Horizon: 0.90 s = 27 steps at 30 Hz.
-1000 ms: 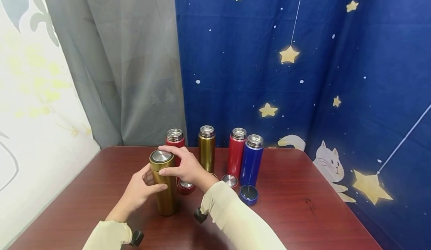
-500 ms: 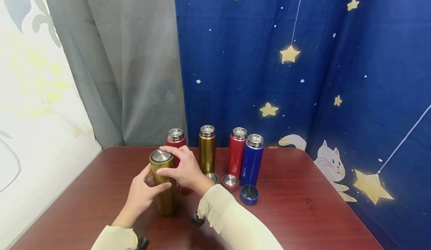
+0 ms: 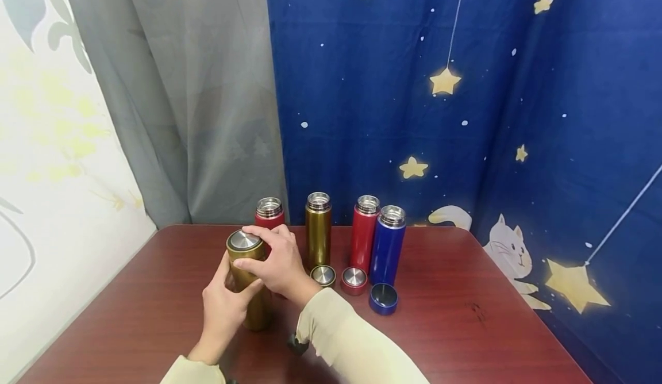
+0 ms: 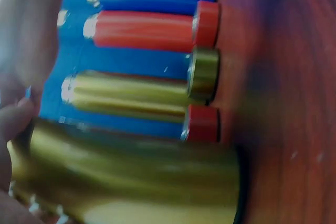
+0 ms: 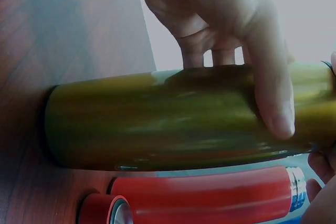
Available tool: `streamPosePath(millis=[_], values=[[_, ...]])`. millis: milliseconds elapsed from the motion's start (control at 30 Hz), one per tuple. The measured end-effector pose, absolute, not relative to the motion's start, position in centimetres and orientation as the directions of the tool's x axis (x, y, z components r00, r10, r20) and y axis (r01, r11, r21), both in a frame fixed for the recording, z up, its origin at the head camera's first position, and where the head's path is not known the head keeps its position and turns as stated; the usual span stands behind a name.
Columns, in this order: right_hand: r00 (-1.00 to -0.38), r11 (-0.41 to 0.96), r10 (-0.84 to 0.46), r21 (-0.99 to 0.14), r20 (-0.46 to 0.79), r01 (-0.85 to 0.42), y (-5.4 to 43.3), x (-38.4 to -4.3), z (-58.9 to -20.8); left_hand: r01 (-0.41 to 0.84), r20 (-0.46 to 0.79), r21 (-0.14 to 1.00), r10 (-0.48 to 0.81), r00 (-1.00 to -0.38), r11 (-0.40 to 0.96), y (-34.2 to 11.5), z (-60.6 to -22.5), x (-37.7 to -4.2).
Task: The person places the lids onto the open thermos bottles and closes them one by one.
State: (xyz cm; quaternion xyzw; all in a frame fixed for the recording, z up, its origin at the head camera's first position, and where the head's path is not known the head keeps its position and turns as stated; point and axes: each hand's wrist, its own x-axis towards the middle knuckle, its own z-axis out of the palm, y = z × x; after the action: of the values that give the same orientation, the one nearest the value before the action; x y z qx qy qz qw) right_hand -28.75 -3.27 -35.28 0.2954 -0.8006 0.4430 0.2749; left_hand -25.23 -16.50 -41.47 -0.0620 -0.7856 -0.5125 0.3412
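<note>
A tall gold vacuum flask (image 3: 258,310) stands upright at the left of the table, its gold lid (image 3: 244,240) with a silver disc on top. My left hand (image 3: 222,309) grips the flask's body, thumb across the near side. Over the top, my right hand (image 3: 279,263) holds the lid, thumb on its near side and fingers at the far rim. In the right wrist view the left hand (image 5: 226,19) wraps the gold body (image 5: 147,121) below the top. Behind the flask, a red flask (image 3: 269,218) without its lid is partly hidden by the right hand.
Lidless flasks stand along the back: gold (image 3: 318,237), red (image 3: 364,240) and blue (image 3: 388,249). In front lie a gold lid (image 3: 323,276), a red lid (image 3: 354,281) and a blue lid (image 3: 384,299). Another red lid (image 4: 203,123) shows in the left wrist view. Curtains hang behind the table (image 3: 439,344).
My left wrist has swung right and the hand has turned around the gold flask's body. My right hand and the flask's top have shifted slightly left, with the grip on the lid kept.
</note>
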Motion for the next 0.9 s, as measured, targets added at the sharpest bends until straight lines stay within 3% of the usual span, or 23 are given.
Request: streamPosePath(millis=[200,300,433,667,767,900], values=[[-0.624,0.470,-0.195,-0.487,0.756,-0.737,-3.7,-28.4,-35.3,0.420,0.695,0.684,-0.356,-0.625,0.597,-15.2,-41.9,-25.0],[-0.602,0.500,-0.171,-0.458,0.780,-0.735,-3.9,-28.4,-35.5,0.422,0.716,0.667,-0.373,-0.590,0.614,-14.9,-41.9,-25.0],[-0.618,0.513,-0.180,-0.463,0.765,-0.723,-4.1,-28.4,-35.6,0.400,0.684,0.691,-0.366,-0.631,0.602,-15.2,-42.0,-25.1],[-0.697,0.352,-0.303,-0.603,0.650,-0.716,-2.7,-29.0,-35.9,0.357,0.537,0.787,-0.275,-0.797,0.502,-17.0,-41.4,-25.4],[-0.711,0.260,-0.336,-0.664,0.618,-0.701,-1.8,-29.5,-36.3,0.336,0.516,0.793,-0.267,-0.814,0.508,-17.7,-41.0,-25.6],[-0.721,0.216,-0.359,-0.698,0.593,-0.682,-0.6,-30.1,-37.4,0.342,0.557,0.755,-0.271,-0.785,0.560,-18.2,-40.9,-25.8]])
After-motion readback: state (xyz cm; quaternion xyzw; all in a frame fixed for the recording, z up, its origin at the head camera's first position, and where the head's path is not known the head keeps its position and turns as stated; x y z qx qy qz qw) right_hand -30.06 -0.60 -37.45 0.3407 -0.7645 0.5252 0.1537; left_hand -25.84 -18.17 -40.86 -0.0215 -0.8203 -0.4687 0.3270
